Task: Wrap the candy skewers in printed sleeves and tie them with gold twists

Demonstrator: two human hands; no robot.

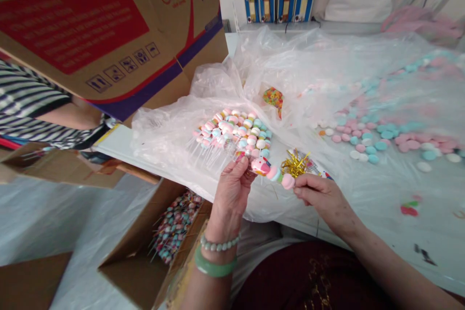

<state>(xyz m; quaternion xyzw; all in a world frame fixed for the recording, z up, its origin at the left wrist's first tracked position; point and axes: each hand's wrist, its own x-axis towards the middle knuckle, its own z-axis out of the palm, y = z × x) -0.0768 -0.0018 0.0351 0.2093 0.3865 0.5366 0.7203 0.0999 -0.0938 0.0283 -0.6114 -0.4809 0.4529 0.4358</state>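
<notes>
1. Workroom shelving and a white worktable (434, 264) under clear plastic sheeting (170, 135) form the backdrop, with blue folders (279, 2) upright on a shelf at top centre.
2. Upper left of the frame, a cardboard flap (83, 34) hangs over a co-worker's striped sleeve (29, 101).
3. Lower left, an open carton (134, 266) sits packed with candy sticks (174, 225), their bare ends poking out at varied angles.
4. Centre, a heap of pastel candy pops (232, 131) lies on the plastic, sticks fanning toward the lower left.
5. Lower centre, the left hand (230, 189), wearing a green bangle (215, 264) and a beaded bracelet (220, 243), is closed in a pinch on a candy skewer (274, 173), just behind its patterned pink piece.
6. Right of it, the right hand (319, 196) pinches the skewer's pink end candy (287, 181), holding the skewer in the air above the plastic, just in front of gold tinsel (295, 164).
7. Far right, loose pink, blue and white candy discs (385, 135) lie scattered across the plastic.
8. Light pressure at both ends appears the safest hold, keeping the row straight without crushing the soft candy.
</notes>
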